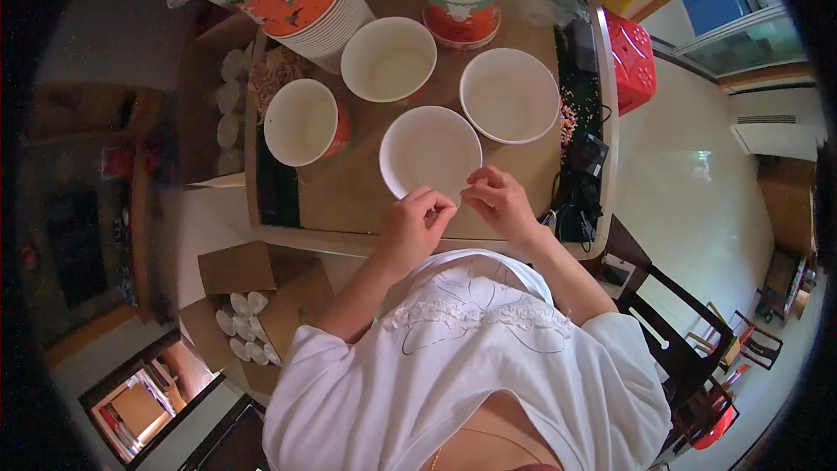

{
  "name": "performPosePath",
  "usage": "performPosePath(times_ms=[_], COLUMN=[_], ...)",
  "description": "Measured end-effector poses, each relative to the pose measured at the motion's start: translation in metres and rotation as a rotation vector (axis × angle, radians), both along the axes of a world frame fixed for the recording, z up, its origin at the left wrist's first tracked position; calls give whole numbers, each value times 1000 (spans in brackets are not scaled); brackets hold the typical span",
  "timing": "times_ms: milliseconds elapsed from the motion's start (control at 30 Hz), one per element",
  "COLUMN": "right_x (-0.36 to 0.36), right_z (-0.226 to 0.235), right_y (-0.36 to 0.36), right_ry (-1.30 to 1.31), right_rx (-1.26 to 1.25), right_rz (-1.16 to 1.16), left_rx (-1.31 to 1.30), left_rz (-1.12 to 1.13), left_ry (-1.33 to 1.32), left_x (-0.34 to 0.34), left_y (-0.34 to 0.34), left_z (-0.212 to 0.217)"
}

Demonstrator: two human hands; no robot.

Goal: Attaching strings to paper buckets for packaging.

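My left hand (417, 221) and my right hand (503, 203) meet at the near rim of a white round paper tub (427, 144). The fingers of each are pinched together, close to one another. Whatever lies between the fingertips is too small to make out. Around this tub stand other white-lined tubs with open tops: one on the right (509, 94), one behind (389, 59) and one on the left (302, 122), whose outside shows orange.
A tall stack of orange tubs (318, 4) stands at the back left; a shorter stack (462, 0) is at the back. Small pink beads (568, 118) and black cables (575, 205) lie along the table's right side. A cardboard box (253, 314) with white cups sits below left.
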State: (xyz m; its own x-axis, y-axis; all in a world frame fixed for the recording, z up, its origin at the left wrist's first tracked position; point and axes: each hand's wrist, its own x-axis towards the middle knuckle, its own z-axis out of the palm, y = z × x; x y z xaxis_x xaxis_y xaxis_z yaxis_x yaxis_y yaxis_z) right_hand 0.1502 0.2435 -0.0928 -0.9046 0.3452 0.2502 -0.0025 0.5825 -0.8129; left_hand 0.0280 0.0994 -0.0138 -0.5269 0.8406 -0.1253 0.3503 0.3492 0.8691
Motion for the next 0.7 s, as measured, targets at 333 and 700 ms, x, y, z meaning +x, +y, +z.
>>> performPosePath(times_ms=[333,700], right_x=[-1,6], right_z=[-19,13], right_y=[13,4], right_ry=[0,-98], right_rx=[91,98], right_rz=[155,287], left_rx=[32,-143], left_rz=[-44,-104], left_ry=[-166,609], left_x=[1,-78], left_y=[-14,-47], left_z=[13,-9])
